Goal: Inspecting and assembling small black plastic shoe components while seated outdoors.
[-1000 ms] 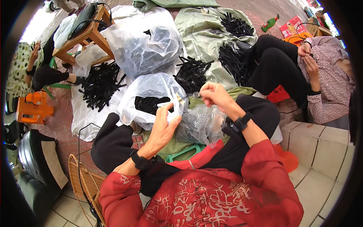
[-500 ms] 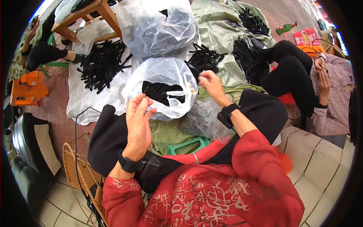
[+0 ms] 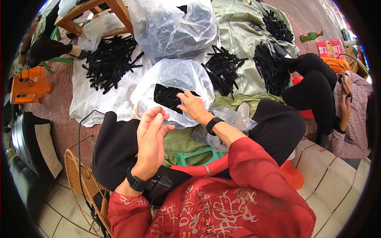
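A white translucent plastic bag (image 3: 147, 88) stands in front of me with its mouth open, and short black strips (image 3: 166, 97) fill it. My right hand (image 3: 193, 106) is over the right side of that mouth, fingers bent and a little apart, close to the strips; I see nothing held. Nearer to me, my left hand (image 3: 151, 137) is raised just below the bag's front rim. Its fingers are stretched and slightly curved with the thumb apart, and its palm is partly hidden. A clear plastic bag (image 3: 234, 119) with unclear contents lies below my right wrist.
Heaps of black strips lie on a white sheet (image 3: 79, 103) and a green sheet (image 3: 234, 31). Behind stands a larger plastic bag (image 3: 174, 35), beside a wooden stool (image 3: 123, 16). An orange stool (image 3: 29, 89) is left; a co-worker's hands (image 3: 346, 99) are right.
My right hand has moved left and nearer, from beside the bag to over its mouth. The left hand has stayed nearly in place, and the view has shifted slightly.
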Demonstrator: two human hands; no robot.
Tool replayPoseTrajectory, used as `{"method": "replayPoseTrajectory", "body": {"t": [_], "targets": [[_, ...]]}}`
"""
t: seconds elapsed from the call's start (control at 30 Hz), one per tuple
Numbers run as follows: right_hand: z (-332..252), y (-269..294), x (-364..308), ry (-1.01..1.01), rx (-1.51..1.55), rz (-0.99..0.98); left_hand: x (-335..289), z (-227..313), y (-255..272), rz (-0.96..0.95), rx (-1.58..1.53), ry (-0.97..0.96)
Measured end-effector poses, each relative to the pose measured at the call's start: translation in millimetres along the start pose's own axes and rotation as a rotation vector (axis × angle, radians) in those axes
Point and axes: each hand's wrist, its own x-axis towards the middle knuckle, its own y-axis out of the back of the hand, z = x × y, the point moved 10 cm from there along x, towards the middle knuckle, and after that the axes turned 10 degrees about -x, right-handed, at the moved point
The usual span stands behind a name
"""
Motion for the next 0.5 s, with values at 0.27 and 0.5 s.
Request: {"method": "replayPoseTrajectory", "body": {"t": [0.27, 0.5], "targets": [[-7, -12, 7, -0.013, -0.063, -0.074, 4, -5, -2, -0.002, 0.043, 0.023], [32, 38, -17, -0.383, 0.527, -0.101, 9, -8, -4, -0.058, 0.183, 0.012]]}}
